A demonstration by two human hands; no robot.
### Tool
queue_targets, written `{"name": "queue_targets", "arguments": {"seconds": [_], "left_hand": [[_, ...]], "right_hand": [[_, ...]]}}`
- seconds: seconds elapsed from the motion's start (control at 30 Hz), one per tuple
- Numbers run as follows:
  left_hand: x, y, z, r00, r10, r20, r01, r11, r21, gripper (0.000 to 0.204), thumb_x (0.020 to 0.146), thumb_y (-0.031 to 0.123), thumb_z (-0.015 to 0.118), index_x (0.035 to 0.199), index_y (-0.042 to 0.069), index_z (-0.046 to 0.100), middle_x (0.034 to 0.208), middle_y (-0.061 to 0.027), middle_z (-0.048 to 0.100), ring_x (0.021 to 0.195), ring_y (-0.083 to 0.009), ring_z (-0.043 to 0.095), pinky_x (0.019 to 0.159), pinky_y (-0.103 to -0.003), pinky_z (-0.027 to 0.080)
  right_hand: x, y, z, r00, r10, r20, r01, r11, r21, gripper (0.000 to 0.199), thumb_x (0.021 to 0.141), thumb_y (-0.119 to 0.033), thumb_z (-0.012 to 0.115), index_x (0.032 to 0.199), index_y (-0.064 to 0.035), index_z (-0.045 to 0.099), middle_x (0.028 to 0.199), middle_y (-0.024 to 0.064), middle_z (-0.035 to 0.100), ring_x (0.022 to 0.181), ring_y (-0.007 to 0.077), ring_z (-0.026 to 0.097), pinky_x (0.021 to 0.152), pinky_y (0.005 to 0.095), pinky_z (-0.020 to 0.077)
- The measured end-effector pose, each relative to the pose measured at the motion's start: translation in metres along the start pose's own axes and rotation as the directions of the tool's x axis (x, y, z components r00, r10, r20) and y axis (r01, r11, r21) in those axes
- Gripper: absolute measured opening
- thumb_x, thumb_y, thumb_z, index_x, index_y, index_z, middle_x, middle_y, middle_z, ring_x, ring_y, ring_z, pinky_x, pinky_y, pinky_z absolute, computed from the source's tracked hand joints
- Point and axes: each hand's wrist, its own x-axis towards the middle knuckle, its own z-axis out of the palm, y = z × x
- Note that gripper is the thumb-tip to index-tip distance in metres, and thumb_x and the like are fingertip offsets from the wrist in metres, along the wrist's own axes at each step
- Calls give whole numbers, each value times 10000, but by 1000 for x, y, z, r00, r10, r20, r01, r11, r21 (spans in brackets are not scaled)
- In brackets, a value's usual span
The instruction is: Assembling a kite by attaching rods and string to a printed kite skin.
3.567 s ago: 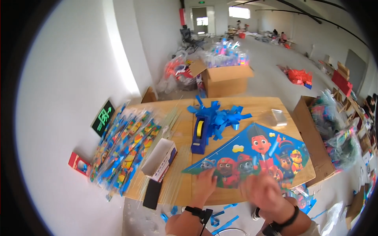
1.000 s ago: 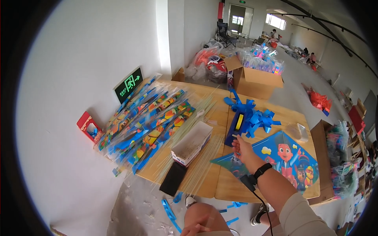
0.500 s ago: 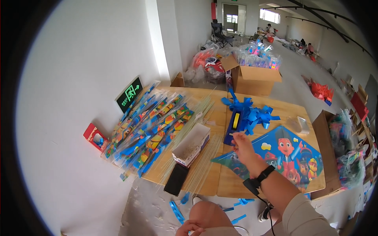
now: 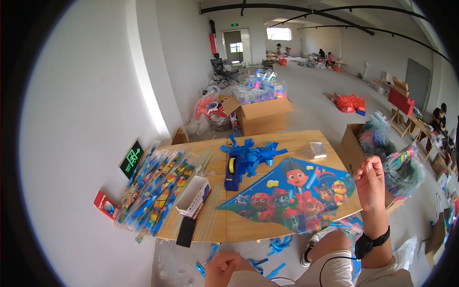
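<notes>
A blue kite (image 4: 282, 191) printed with cartoon figures lies flat across the right part of the wooden table. My right hand (image 4: 371, 184) is raised beside its right corner, thumb and fingertips pinched together; whatever sits between them is too small to make out. By my left knee rests my left hand (image 4: 223, 268), its fingers curled, with nothing visible in it. A blue tape dispenser (image 4: 233, 178) with a yellow-cored roll stands left of the kite. Behind it is a heap of blue ribbon strips (image 4: 258, 155).
Packed colourful kites (image 4: 158, 184) pile up at the table's left, by thin sticks (image 4: 213, 210), an open white box (image 4: 195, 197) and a black phone (image 4: 186, 232). A clear plastic case (image 4: 317, 150) lies at the back right. Filled cartons (image 4: 265, 117) stand beyond.
My right hand has left the tape dispenser and moved right, up past the kite's right corner. The view has turned right and lifted. My left hand stays low by the knee.
</notes>
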Motion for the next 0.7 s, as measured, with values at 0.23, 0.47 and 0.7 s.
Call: {"name": "queue_targets", "arguments": {"seconds": [0.23, 0.47, 0.7], "left_hand": [[9, 53, 41, 951, -249, 182, 229, 966, 122, 354, 868, 154, 740, 1184, 24, 647, 900, -30, 704, 838, -120, 641, 779, -273, 492], [5, 34, 51, 954, 61, 295, -139, 958, 252, 136, 796, 169, 786, 872, 98, 699, 660, 23, 704, 571, -171, 667, 526, -279, 474], [5, 22, 49, 949, 4, 316, -63, 982, 177, 167, 813, 174, 781, 816, 69, 651, 670, -31, 695, 603, -190, 678, 572, -266, 495]], "right_hand": [[-46, -79, -85, 970, -127, -208, 96, 984, -152, 89, 995, -141, 600, 1073, -102, 580, 963, -33, 584, 802, 63, 544, 718, 228, 442], [-62, -115, -110, 979, -97, -181, 78, 991, -110, 94, 1000, -153, 596, 1073, -108, 559, 860, -42, 560, 788, 73, 572, 703, 233, 457], [-71, -123, -101, 964, -84, -253, -37, 897, -440, 175, 996, -106, 590, 1163, -58, 569, 815, -52, 553, 779, 53, 530, 710, 210, 424]]}}
